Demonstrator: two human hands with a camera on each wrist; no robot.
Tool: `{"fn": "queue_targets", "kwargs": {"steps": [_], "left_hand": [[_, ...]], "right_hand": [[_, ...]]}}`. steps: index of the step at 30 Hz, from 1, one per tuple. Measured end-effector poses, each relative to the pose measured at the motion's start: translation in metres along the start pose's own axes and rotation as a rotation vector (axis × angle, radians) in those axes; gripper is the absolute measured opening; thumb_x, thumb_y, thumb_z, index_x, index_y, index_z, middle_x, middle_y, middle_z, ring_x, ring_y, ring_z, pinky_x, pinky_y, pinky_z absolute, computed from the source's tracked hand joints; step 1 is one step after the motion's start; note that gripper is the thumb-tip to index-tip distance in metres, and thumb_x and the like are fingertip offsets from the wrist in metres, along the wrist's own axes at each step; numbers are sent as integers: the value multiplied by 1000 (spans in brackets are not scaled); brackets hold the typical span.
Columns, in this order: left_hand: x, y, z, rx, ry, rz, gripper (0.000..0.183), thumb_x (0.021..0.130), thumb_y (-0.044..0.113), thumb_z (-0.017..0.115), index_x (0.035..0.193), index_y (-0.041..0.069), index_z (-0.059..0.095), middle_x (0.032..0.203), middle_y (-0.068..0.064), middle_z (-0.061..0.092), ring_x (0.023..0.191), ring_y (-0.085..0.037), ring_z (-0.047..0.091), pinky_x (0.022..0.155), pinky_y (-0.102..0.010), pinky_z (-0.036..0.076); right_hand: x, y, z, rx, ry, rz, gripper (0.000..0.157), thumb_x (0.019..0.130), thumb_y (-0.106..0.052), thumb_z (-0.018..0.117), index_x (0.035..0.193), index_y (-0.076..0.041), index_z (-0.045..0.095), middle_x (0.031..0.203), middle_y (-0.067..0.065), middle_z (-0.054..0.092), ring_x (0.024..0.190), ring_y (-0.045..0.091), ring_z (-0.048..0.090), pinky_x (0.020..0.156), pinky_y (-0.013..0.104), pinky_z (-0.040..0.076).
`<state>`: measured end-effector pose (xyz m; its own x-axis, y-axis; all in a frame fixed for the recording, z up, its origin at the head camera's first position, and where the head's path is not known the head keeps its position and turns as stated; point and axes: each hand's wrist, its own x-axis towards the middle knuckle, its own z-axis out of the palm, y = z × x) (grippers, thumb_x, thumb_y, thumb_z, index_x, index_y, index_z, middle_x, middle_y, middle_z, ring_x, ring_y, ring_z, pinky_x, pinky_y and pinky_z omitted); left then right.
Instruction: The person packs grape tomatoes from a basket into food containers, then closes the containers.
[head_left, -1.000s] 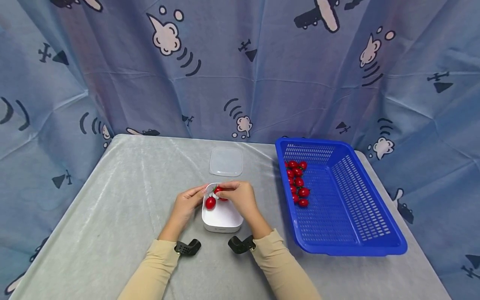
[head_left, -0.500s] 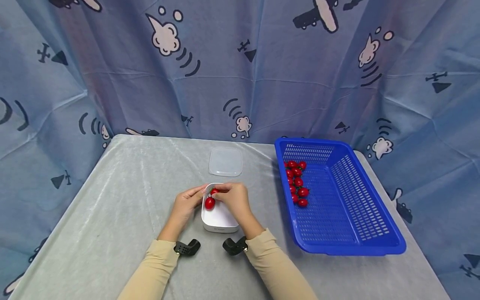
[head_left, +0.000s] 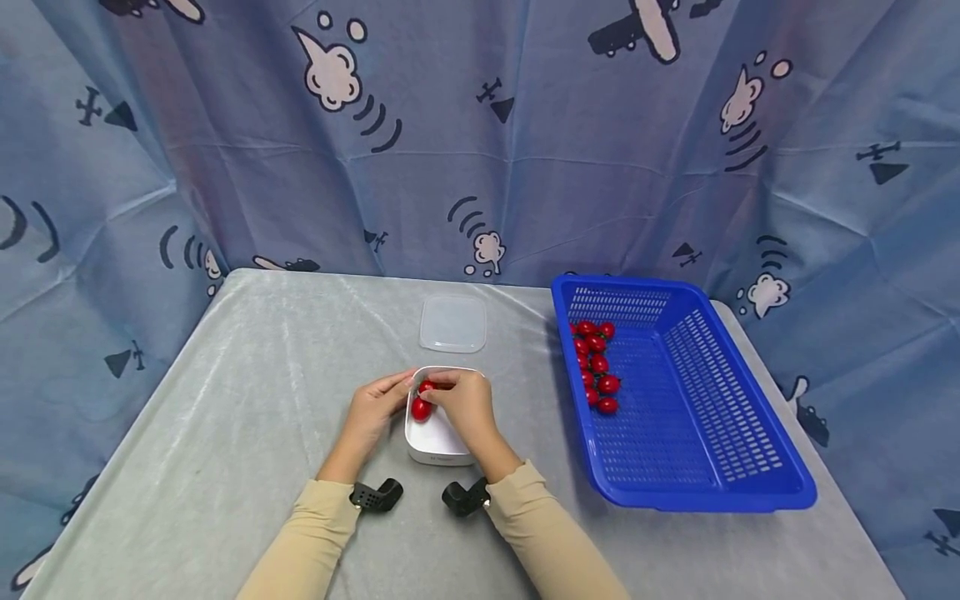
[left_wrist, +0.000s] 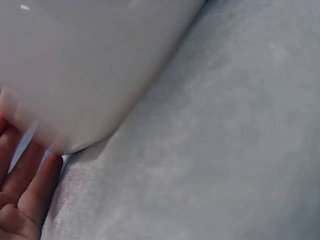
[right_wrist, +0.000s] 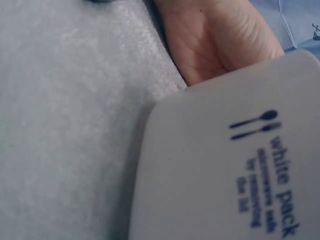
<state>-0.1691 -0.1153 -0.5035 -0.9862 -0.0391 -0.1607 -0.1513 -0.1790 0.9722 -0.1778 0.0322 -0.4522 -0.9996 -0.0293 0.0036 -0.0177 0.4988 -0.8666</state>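
A white plastic food container point(head_left: 438, 457) sits on the table, its printed side facing the right wrist camera. My left hand point(head_left: 373, 406) rests at its far left corner, straight fingers point(left_wrist: 37, 185) against the outer wall. Over the container, my right hand point(head_left: 467, 404) reaches in and pinches a cherry tomato point(head_left: 427, 387) near the far left inside corner. Another cherry tomato point(head_left: 422, 409) lies just nearer, by the left wall. The right hand covers the container's right part. In the right wrist view, the container wall point(right_wrist: 200, 165) hides the right fingertips.
A clear lid point(head_left: 452, 323) lies flat beyond the container. To the right stands a large blue basket point(head_left: 697, 500) with several cherry tomatoes point(head_left: 598, 364) along its left side. A patterned blue curtain point(head_left: 435, 133) hangs behind the table.
My right hand has moved left inside the container, bringing its cherry tomato beside the one at the left wall. A tomato seen under the hand earlier is now hidden. The left hand stays.
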Motion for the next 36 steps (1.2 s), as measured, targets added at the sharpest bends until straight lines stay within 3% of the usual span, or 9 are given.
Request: {"fn": "queue_targets", "kwargs": {"steps": [8, 17, 20, 28, 31, 36], "left_hand": [[3, -1, 4, 3, -8, 6, 35, 96, 11, 64, 127, -7, 63, 130, -20, 65, 96, 2, 68, 89, -19, 56], [6, 0, 4, 13, -3, 39, 37, 95, 12, 66, 126, -8, 63, 128, -21, 65, 95, 0, 69, 88, -20, 57], [3, -1, 3, 30, -4, 37, 37, 96, 14, 66, 127, -7, 64, 128, -20, 65, 95, 0, 69, 88, -20, 57], [-4, -6, 0, 41, 13, 6, 36, 96, 12, 65, 126, -7, 63, 126, -16, 68, 94, 1, 69, 88, -19, 57], [-3, -5, 2, 23, 7, 10, 38, 96, 14, 66, 127, -8, 63, 125, -14, 69, 94, 1, 69, 89, -19, 56], [-1, -5, 3, 13, 19, 10, 37, 96, 12, 65, 126, -8, 63, 123, -12, 70, 93, 1, 69, 88, -19, 56]], "right_hand": [[-4, -9, -21, 52, 38, -6, 21, 78, -4, 81, 98, 0, 79, 95, 15, 77, 89, 24, 75, 68, 26, 61], [1, -38, -87, 182, 108, 31, 27, 80, -11, 81, 105, -3, 78, 106, 15, 76, 108, 25, 69, 87, 34, 60], [2, -43, -109, 193, 100, 51, 30, 81, -16, 82, 109, -6, 78, 109, 13, 76, 108, 22, 69, 87, 29, 58], [9, -34, -160, 204, 147, 95, 37, 85, -22, 80, 117, -6, 74, 118, 12, 73, 99, 6, 68, 87, 16, 55], [13, -28, -177, 188, 165, 129, 40, 85, -27, 80, 120, -9, 73, 119, 7, 73, 95, 1, 65, 78, 13, 53], [23, -14, -195, 183, 218, 138, 41, 86, -28, 79, 120, -7, 72, 102, -11, 76, 85, -5, 66, 76, 11, 55]]}}
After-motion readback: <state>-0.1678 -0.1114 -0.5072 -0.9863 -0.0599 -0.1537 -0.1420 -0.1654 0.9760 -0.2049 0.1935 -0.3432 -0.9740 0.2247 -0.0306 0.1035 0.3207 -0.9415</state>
